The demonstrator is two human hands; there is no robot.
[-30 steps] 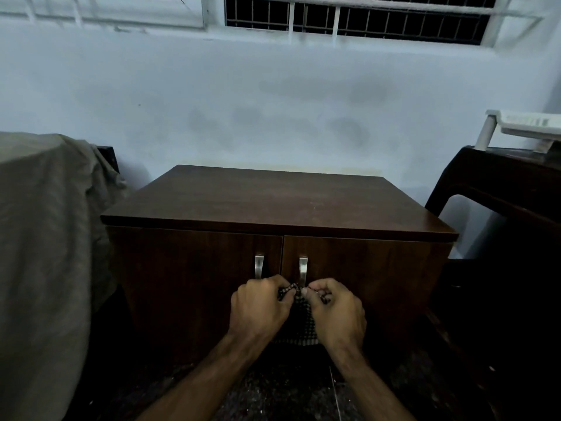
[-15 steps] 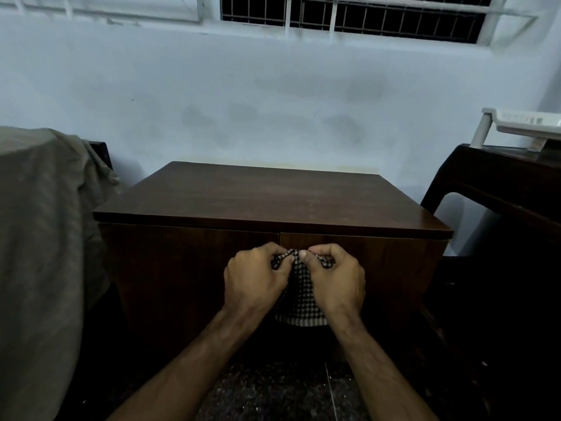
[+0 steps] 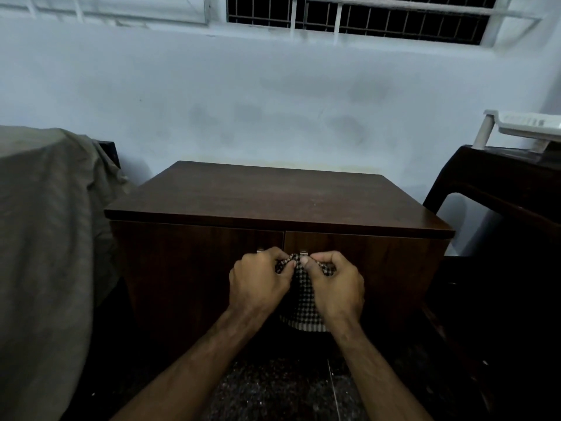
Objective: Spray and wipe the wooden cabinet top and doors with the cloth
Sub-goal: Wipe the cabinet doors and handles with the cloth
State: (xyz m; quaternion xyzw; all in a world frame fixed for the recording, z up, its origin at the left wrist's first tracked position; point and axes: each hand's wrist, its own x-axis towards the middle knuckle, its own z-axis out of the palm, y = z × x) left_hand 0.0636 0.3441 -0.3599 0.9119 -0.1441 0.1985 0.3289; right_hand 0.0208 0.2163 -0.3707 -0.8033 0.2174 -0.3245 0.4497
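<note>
A low dark wooden cabinet (image 3: 273, 199) with two shut doors stands against the pale wall. In front of the doors' meeting line hangs a black-and-white checked cloth (image 3: 303, 302). My left hand (image 3: 258, 284) grips its upper left edge and my right hand (image 3: 337, 287) pinches its upper right edge, knuckles close together. The tops of two metal door handles (image 3: 303, 253) peek out just above my fingers. No spray bottle is in view.
A bulky object draped in grey-green fabric (image 3: 45, 238) stands at the left. A dark wooden piece of furniture (image 3: 501, 189) with a white plastic item (image 3: 522, 126) on it stands at the right. Speckled dark floor (image 3: 273, 390) lies below my arms.
Both hands rose with the cloth from below the handles to cover them, then settled slightly lower. The grip on the cloth stayed the same.
</note>
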